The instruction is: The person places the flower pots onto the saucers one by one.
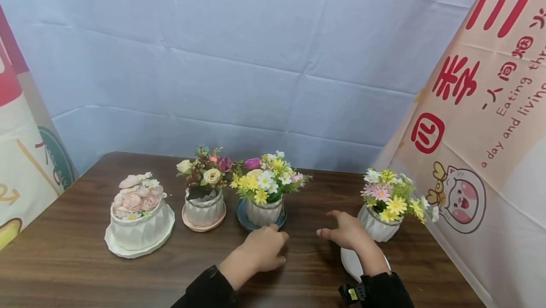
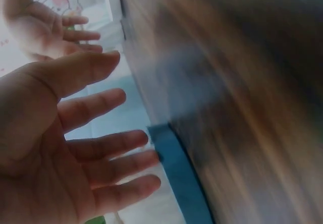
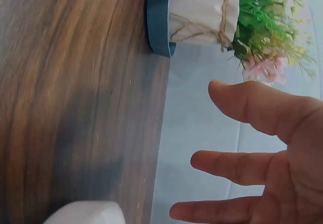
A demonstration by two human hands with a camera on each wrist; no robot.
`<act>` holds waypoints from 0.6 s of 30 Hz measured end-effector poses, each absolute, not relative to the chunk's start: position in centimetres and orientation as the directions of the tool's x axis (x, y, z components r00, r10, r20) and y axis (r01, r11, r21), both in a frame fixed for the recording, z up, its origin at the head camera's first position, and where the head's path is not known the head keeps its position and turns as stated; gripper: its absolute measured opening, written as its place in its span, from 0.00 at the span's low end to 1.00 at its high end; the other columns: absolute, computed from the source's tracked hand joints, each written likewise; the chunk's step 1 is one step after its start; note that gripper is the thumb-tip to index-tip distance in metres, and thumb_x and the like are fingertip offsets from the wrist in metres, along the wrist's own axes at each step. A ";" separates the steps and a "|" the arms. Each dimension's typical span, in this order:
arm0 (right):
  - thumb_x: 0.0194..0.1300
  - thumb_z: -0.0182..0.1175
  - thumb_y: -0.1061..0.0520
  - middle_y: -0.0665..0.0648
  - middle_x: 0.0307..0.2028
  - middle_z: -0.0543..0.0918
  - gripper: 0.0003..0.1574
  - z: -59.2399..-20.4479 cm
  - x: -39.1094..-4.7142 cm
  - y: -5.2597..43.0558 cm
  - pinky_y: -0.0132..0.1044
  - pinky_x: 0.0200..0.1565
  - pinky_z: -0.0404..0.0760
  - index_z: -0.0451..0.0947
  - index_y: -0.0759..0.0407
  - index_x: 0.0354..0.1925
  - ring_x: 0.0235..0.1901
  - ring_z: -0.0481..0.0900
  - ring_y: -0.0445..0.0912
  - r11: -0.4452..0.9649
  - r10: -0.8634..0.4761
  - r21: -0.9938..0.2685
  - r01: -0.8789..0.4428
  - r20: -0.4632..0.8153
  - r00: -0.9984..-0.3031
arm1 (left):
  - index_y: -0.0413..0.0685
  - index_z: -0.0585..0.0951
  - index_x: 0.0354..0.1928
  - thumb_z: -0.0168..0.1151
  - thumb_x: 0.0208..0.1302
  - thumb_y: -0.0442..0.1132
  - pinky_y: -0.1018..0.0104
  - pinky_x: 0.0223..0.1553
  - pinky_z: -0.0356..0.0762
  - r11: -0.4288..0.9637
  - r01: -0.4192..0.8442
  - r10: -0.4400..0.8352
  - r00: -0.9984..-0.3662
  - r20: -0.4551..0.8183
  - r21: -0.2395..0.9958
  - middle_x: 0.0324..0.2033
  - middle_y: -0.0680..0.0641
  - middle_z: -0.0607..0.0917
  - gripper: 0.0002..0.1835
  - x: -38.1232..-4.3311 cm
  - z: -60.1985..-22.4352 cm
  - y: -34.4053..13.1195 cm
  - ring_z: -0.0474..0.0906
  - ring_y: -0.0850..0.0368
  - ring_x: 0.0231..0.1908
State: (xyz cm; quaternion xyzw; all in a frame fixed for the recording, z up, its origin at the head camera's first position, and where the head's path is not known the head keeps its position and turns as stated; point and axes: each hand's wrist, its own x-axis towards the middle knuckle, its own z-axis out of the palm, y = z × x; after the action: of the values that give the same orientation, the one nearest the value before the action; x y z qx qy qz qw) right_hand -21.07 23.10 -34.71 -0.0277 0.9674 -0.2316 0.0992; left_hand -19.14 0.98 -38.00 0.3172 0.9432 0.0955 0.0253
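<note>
My left hand (image 1: 265, 247), fingers loosely extended and holding nothing, is just in front of a white pot (image 1: 263, 212) of yellow and white daisies on a blue saucer (image 1: 243, 216). In the left wrist view its palm (image 2: 35, 168) faces the camera near the blue saucer's edge (image 2: 184, 178). To the right, my right hand (image 1: 347, 231) hovers with fingers spread and nothing in them. Below its wrist lies a white saucer (image 1: 350, 263), partly hidden by the forearm. Just behind, a second daisy pot (image 1: 379, 225) with pink, yellow and white flowers appears to stand directly on the table.
On the wooden table's left, a white pot (image 1: 141, 225) of pale pink roses sits on a white saucer (image 1: 164, 237). Beside it, a pot (image 1: 204, 208) of mixed roses rests on a pink saucer (image 1: 200, 228). A printed cloth (image 1: 473, 123) hangs along the right edge.
</note>
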 end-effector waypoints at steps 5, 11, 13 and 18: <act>0.60 0.63 0.49 0.75 0.54 0.69 0.39 -34.8 -21.0 24.1 0.54 0.40 0.74 0.64 0.72 0.61 0.48 0.71 0.68 0.878 -0.082 -0.478 0.022 -0.195 -0.977 | 0.55 0.80 0.48 0.68 0.54 0.49 0.61 0.31 0.76 0.793 0.588 0.595 -0.804 0.007 0.162 0.34 0.50 0.75 0.19 -19.1 -37.9 2.6 0.75 0.54 0.34; 0.60 0.62 0.48 0.74 0.51 0.71 0.40 -34.9 -20.8 25.0 0.53 0.38 0.75 0.64 0.73 0.60 0.47 0.72 0.67 0.884 -0.058 -0.465 0.052 -0.219 -0.974 | 0.56 0.81 0.48 0.67 0.55 0.49 0.60 0.32 0.76 0.798 0.581 0.589 -0.808 -0.001 0.157 0.36 0.49 0.76 0.18 -18.8 -37.7 3.8 0.76 0.53 0.36; 0.60 0.62 0.47 0.74 0.51 0.72 0.41 -34.9 -20.7 25.4 0.53 0.38 0.75 0.63 0.73 0.60 0.47 0.72 0.68 0.888 -0.047 -0.455 0.064 -0.229 -0.972 | 0.57 0.81 0.48 0.67 0.55 0.49 0.60 0.32 0.77 0.797 0.584 0.591 -0.806 -0.002 0.155 0.37 0.50 0.76 0.18 -18.7 -37.8 4.1 0.76 0.53 0.36; 0.60 0.62 0.45 0.75 0.51 0.72 0.43 -34.8 -20.6 26.6 0.53 0.37 0.75 0.63 0.74 0.60 0.46 0.72 0.68 0.903 -0.030 -0.422 0.074 -0.233 -0.972 | 0.57 0.81 0.47 0.67 0.55 0.49 0.61 0.33 0.76 0.781 0.607 0.612 -0.791 0.011 0.150 0.36 0.50 0.75 0.16 -18.6 -38.0 4.9 0.74 0.54 0.36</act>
State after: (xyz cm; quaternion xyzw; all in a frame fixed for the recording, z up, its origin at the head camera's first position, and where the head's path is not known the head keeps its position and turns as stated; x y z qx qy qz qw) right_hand -20.58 26.63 -34.83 0.0113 0.9685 -0.2194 0.1176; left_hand -18.61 4.92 -38.03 0.3230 0.9434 0.0727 0.0192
